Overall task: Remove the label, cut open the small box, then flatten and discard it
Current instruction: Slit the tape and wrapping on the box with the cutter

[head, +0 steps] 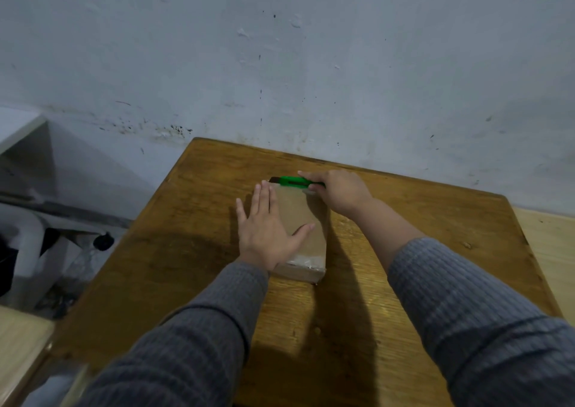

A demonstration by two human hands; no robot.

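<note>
On the wooden table [404, 251], roughly mid-surface and a bit toward the wall side, sits the small cardboard box [306, 219], lying flat, long axis running away from the person. Clear tape shows at the box's near end.

Left hand [267, 229]: flat on the box's left half, palm down, fingers straight and close together pointing toward the wall, thumb splayed out to the right across the box top. Pressing, not gripping.

Right hand [337, 190]: at the box's far right corner, fingers curled round the rear of a green utility knife [295, 181]. Index finger looks extended along the top of the handle. Knife lies along the box's far edge, dark blade end pointing left, ending just beside the left hand's fingertips. Can't tell whether the blade is actually in the tape or cardboard.

Both forearms in grey ribbed sleeves [466, 307].

Behind the box: stained pale wall [280, 64], table butted against it. Left of the table, off-surface: white chair base with a black caster [102, 241].
</note>
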